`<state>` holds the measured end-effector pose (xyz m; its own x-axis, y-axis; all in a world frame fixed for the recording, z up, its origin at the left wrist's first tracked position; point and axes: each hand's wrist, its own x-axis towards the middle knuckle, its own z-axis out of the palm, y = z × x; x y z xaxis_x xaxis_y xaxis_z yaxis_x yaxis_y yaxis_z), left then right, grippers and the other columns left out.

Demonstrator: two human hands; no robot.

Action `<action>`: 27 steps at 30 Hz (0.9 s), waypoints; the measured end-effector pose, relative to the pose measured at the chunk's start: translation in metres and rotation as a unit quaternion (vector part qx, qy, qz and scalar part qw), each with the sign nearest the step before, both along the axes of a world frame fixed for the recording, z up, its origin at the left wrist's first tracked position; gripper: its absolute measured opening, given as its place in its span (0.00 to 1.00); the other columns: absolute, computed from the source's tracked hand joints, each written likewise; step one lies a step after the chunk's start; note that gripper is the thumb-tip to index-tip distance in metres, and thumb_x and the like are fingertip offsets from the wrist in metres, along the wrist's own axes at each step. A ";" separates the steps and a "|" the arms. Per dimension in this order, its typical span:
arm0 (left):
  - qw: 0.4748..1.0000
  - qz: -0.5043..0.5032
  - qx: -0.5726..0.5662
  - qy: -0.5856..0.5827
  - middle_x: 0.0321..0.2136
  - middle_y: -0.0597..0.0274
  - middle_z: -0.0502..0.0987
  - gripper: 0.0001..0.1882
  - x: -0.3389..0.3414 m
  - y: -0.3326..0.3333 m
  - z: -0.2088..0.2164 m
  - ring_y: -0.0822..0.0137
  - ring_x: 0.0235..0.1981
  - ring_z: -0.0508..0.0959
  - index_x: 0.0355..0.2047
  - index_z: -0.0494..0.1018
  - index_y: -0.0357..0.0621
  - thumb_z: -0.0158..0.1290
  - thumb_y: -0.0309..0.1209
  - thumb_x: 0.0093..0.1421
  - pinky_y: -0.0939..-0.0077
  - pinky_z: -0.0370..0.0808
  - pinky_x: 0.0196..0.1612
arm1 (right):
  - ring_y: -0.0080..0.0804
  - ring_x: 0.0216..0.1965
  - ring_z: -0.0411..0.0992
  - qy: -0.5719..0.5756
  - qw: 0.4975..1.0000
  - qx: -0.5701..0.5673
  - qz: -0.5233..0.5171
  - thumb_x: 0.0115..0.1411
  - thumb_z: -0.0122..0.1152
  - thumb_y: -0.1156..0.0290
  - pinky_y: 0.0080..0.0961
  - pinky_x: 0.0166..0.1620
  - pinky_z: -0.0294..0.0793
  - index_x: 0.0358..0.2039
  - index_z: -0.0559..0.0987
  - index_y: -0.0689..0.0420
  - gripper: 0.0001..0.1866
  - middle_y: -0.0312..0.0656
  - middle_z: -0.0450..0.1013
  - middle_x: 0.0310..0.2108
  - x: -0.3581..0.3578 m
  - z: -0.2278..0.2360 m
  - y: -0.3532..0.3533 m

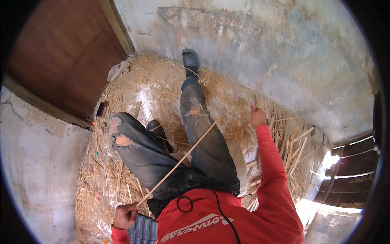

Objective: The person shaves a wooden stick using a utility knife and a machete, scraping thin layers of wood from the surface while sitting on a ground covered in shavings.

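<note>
My left hand (125, 215) is closed around the lower end of a long thin wooden stick (178, 163). The stick slants up and to the right across my lap, its far end over my stretched-out leg. My right hand (258, 116) is raised out to the right above the straw, its fingers curled closed. A small dark bit shows at its edge, but what it holds, if anything, I cannot make out. The two hands are far apart, and the right one does not touch the stick.
Straw and shavings (97, 183) cover the floor. Split wooden strips (294, 150) lie in a heap at my right. A pale wall (260, 44) rises ahead, a brown door (69, 57) stands at the far left, and a crumpled pale bag (118, 70) lies by its frame.
</note>
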<state>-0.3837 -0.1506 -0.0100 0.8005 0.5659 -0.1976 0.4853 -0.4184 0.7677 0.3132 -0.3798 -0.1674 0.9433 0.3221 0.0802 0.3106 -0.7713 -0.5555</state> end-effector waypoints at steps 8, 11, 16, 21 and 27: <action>0.962 0.160 -0.166 -0.143 0.22 0.69 0.75 0.15 0.113 -0.034 0.008 0.79 0.24 0.72 0.52 0.79 0.32 0.52 0.28 0.70 0.82 0.69 0.29 | 0.13 0.19 0.54 0.248 0.901 0.340 0.109 0.71 0.55 0.50 0.18 0.23 0.52 0.43 0.83 0.57 0.22 0.24 0.58 0.18 -0.092 0.149 0.069; 0.942 0.136 -0.214 -0.220 0.24 0.68 0.76 0.17 0.160 -0.043 0.011 0.80 0.25 0.73 0.55 0.77 0.31 0.53 0.31 0.72 0.84 0.69 0.30 | 0.11 0.19 0.55 0.255 0.860 0.372 0.239 0.72 0.57 0.56 0.17 0.23 0.51 0.46 0.82 0.57 0.17 0.22 0.58 0.19 -0.160 0.230 0.106; 0.943 0.050 -0.130 -0.301 0.26 0.61 0.81 0.17 0.208 -0.045 0.029 0.77 0.24 0.78 0.55 0.77 0.31 0.55 0.30 0.70 0.81 0.74 0.29 | 0.12 0.20 0.56 0.160 0.826 0.374 0.390 0.72 0.58 0.60 0.18 0.23 0.52 0.42 0.83 0.58 0.14 0.22 0.60 0.19 -0.195 0.309 0.151; 0.919 -0.031 -0.171 -0.354 0.29 0.64 0.78 0.24 0.239 -0.011 0.052 0.81 0.20 0.68 0.68 0.64 0.35 0.47 0.30 0.74 0.85 0.66 0.24 | 0.13 0.19 0.56 0.215 0.803 0.361 0.422 0.72 0.58 0.58 0.19 0.24 0.53 0.36 0.83 0.61 0.18 0.23 0.58 0.17 -0.188 0.358 0.184; 0.897 -0.070 -0.273 -0.340 0.29 0.66 0.77 0.27 0.304 0.038 0.083 0.82 0.18 0.66 0.72 0.56 0.38 0.44 0.29 0.75 0.85 0.65 0.23 | 0.14 0.19 0.55 0.207 0.812 0.366 0.404 0.70 0.61 0.56 0.20 0.23 0.52 0.33 0.83 0.62 0.20 0.24 0.58 0.17 -0.139 0.375 0.226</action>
